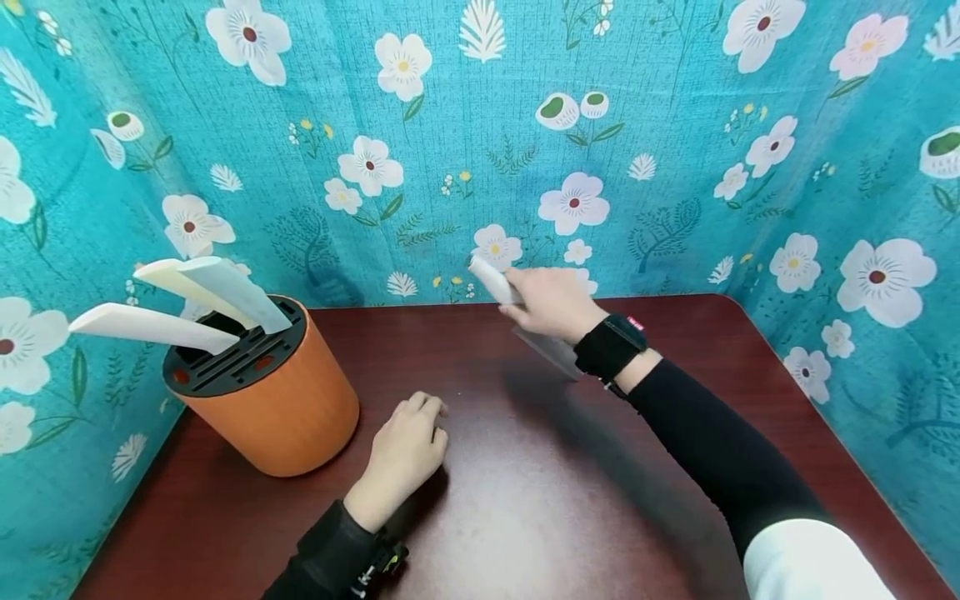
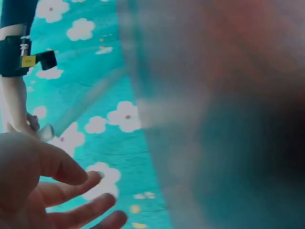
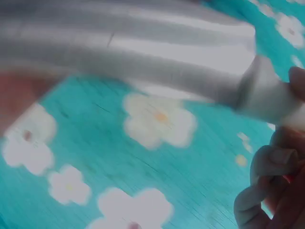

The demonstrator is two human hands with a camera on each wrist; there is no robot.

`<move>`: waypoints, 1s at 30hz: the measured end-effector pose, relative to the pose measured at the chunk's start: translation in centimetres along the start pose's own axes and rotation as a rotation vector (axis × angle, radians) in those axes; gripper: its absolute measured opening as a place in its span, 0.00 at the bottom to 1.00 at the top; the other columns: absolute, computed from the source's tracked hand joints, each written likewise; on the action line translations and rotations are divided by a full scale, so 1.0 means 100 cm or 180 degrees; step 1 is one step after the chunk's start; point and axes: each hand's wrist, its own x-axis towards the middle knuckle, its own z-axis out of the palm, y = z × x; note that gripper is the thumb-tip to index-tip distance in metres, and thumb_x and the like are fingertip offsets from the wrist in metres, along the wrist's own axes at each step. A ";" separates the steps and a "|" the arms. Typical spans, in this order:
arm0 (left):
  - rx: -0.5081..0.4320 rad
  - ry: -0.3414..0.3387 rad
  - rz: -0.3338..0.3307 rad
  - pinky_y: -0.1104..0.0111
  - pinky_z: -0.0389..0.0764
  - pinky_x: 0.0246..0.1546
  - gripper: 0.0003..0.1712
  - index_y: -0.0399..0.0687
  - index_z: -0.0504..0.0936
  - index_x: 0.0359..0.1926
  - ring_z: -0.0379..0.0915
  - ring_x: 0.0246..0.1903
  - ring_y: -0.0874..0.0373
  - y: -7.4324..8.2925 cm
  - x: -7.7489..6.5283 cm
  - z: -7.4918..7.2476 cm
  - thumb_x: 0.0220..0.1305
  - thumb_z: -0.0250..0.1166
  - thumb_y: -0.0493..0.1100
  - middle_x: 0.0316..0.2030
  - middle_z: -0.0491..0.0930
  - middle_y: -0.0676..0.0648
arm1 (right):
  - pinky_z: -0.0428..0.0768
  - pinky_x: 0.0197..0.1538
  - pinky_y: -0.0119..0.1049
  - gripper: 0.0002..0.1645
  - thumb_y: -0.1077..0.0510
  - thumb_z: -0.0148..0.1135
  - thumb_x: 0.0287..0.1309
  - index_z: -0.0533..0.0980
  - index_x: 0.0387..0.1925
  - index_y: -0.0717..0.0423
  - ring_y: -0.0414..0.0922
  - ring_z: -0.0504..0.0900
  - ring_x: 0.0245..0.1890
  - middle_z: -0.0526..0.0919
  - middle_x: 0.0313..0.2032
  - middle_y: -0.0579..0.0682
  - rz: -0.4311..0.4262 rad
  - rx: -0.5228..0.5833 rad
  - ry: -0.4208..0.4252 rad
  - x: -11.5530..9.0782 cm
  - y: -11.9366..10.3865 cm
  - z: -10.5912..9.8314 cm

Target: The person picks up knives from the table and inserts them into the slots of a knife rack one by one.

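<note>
My right hand (image 1: 558, 302) grips the white handle (image 1: 489, 277) of a knife above the far side of the table. The knife's wide metal blade (image 1: 549, 350) slants down and back under my wrist. Up close in the right wrist view, the shiny blade (image 3: 128, 45) crosses the top, and the fingers curl at the pale handle (image 3: 274, 98). My left hand (image 1: 405, 446) hovers over the table with fingers loosely bent and nothing in them. Left of it stands an orange knife block (image 1: 300, 400) with a black slotted top, holding knives with white (image 1: 153, 325), cream (image 1: 176, 279) and light blue (image 1: 236, 292) handles.
The dark red-brown table (image 1: 480, 500) has a rounded far right corner. A turquoise floral curtain (image 1: 465, 108) hangs right behind it and along both sides. The knife block sits close to the table's left edge, its handles leaning out toward the left.
</note>
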 end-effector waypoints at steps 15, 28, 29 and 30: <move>-0.1672 0.1011 0.0857 0.50 0.75 0.58 0.38 0.49 0.65 0.75 0.73 0.58 0.52 0.055 0.025 -0.088 0.67 0.68 0.46 0.60 0.81 0.47 | 0.61 0.20 0.31 0.18 0.49 0.70 0.58 0.72 0.32 0.55 0.37 0.66 0.15 0.70 0.17 0.44 -0.0501 0.0562 0.1396 -0.050 -0.062 -0.015; -0.2033 0.0968 0.0588 0.62 0.83 0.40 0.20 0.49 0.84 0.55 0.82 0.44 0.58 0.068 0.030 -0.097 0.62 0.73 0.44 0.44 0.85 0.49 | 0.57 0.21 0.28 0.15 0.54 0.70 0.54 0.72 0.31 0.55 0.34 0.61 0.17 0.67 0.17 0.44 -0.0478 0.0903 0.1550 -0.061 -0.086 -0.008; -0.2031 0.0983 0.0595 0.63 0.83 0.40 0.20 0.49 0.84 0.54 0.83 0.44 0.58 0.068 0.030 -0.097 0.62 0.73 0.44 0.44 0.85 0.48 | 0.57 0.21 0.28 0.14 0.54 0.71 0.54 0.72 0.32 0.55 0.34 0.61 0.17 0.67 0.17 0.44 -0.0462 0.0925 0.1563 -0.061 -0.086 -0.008; -0.2034 0.0999 0.0601 0.64 0.83 0.40 0.19 0.48 0.84 0.54 0.83 0.44 0.58 0.068 0.030 -0.097 0.62 0.73 0.43 0.44 0.85 0.48 | 0.57 0.21 0.28 0.14 0.54 0.71 0.54 0.72 0.32 0.54 0.34 0.61 0.17 0.67 0.17 0.44 -0.0441 0.0940 0.1577 -0.061 -0.087 -0.008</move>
